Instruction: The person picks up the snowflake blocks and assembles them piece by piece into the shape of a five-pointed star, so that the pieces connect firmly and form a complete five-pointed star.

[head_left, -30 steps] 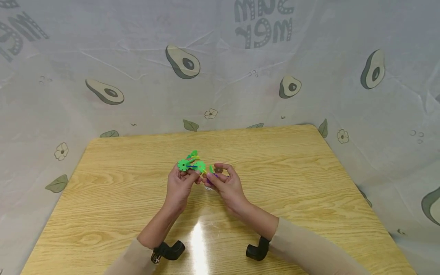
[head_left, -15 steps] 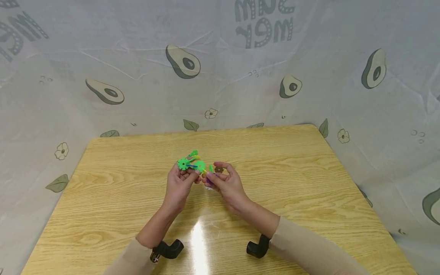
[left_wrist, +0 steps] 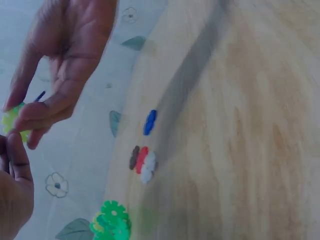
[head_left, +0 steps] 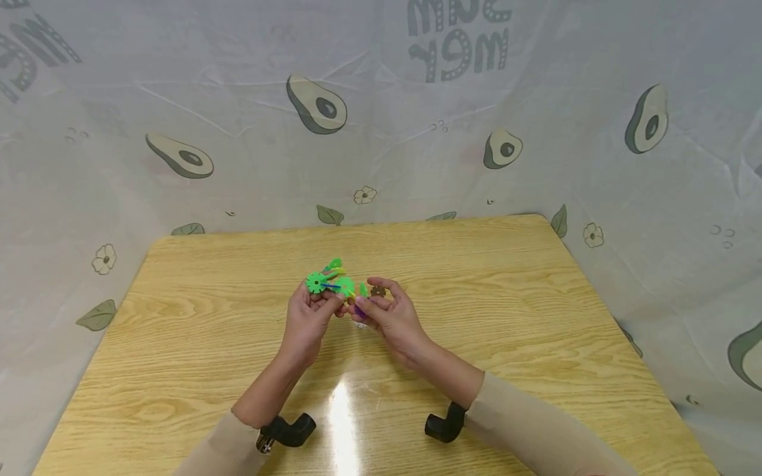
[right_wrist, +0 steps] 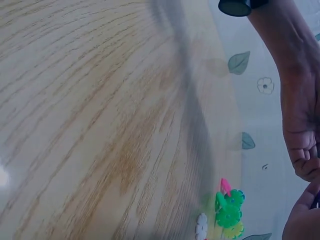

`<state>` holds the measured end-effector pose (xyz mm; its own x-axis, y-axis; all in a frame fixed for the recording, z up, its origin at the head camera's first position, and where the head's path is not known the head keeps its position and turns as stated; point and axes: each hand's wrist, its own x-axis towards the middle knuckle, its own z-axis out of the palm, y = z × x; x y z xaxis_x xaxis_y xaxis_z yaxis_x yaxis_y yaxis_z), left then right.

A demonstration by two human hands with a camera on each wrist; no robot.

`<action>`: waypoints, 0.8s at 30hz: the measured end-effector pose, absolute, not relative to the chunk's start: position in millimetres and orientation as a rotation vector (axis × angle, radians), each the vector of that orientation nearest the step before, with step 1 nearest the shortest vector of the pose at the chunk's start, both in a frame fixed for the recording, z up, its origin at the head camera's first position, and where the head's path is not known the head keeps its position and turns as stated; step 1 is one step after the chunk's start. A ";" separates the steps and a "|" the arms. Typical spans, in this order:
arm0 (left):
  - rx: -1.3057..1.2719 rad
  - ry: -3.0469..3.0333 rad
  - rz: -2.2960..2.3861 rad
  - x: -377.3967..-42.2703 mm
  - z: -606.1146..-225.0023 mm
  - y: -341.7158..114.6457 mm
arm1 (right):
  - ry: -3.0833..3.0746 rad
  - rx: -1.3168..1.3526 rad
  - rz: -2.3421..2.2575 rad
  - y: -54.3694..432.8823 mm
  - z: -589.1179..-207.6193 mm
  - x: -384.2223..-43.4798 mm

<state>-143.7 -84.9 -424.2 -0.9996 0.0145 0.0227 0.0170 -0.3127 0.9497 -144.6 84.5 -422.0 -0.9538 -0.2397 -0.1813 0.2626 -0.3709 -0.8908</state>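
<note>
Between my two hands, at mid-table in the head view, is a joined piece of flower-shaped interlocking discs. Left hand pinches a bright green disc between thumb and fingers. A blue disc, seen edge-on, links it to another green disc. My right hand pinches a yellow disc at the green one's edge. Something purple shows under its thumb. Left wrist view: both sets of fingertips meet at a yellow-green disc. The right wrist view mostly hides the held discs.
Behind the hands, a cluster of green discs lies on the wooden table; pink and yellow ones show there too. Nearby stand brown, red, white and blue discs. A printed cloth hangs behind.
Both hands stay together with their grips unchanged. The view and the held discs shift only slightly.
</note>
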 end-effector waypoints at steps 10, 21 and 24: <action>-0.073 -1.852 -2.521 -146.4 -418.7 -91.3 | 1.627 -0.044 -2.361 80.4 -416.3 -149.6; 0.127 -1.816 -2.660 -141.4 -418.3 -77.4 | 1.874 -0.243 -2.271 85.1 -415.9 -148.0; 0.149 -1.766 -2.687 -141.2 -417.4 -74.5 | 1.974 -0.354 -2.218 87.8 -416.6 -146.7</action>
<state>-141.2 -74.5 -417.4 -0.9927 0.0140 -0.1197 -0.1155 -0.3958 0.9111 -146.7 87.8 -416.6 -0.9605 -0.2678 0.0750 -0.0435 -0.1219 -0.9916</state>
